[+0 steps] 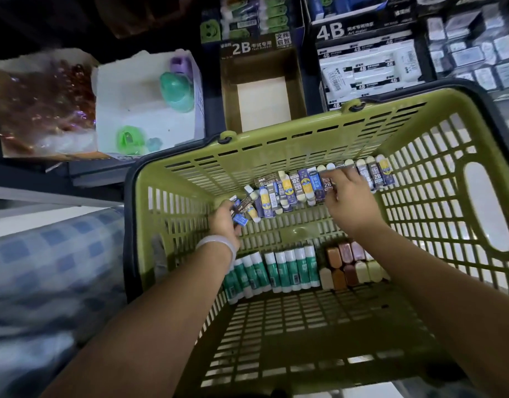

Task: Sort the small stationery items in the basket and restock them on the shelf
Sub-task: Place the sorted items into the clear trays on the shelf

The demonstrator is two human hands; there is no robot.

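A green slatted plastic basket [305, 145] fills the middle of the view, seen from above, with both of a person's bare forearms reaching down into it. Along its far wall lies a row of small 2B erasers [293, 191] in blue, yellow and grey sleeves. The left hand [226, 222], a pale bangle [219, 244] on its wrist, curls its fingers round a few of these erasers at the row's left end. The right hand [346, 201] rests on the row further right, its fingertips pinching one eraser. Nearer the person, on the basket floor, lie a row of green-and-white glue sticks [276, 271] and, just beside them, a cluster of brown and cream erasers [348, 268]. Beyond the basket, on a dark shelf, stands an open 2B carton [262, 90], its bottom bare. To its right sits a 4B eraser box [365, 67]; to its left a white tray [147, 99] holding green and purple sharpeners. A blue checked roll [46, 268] lies at the left.
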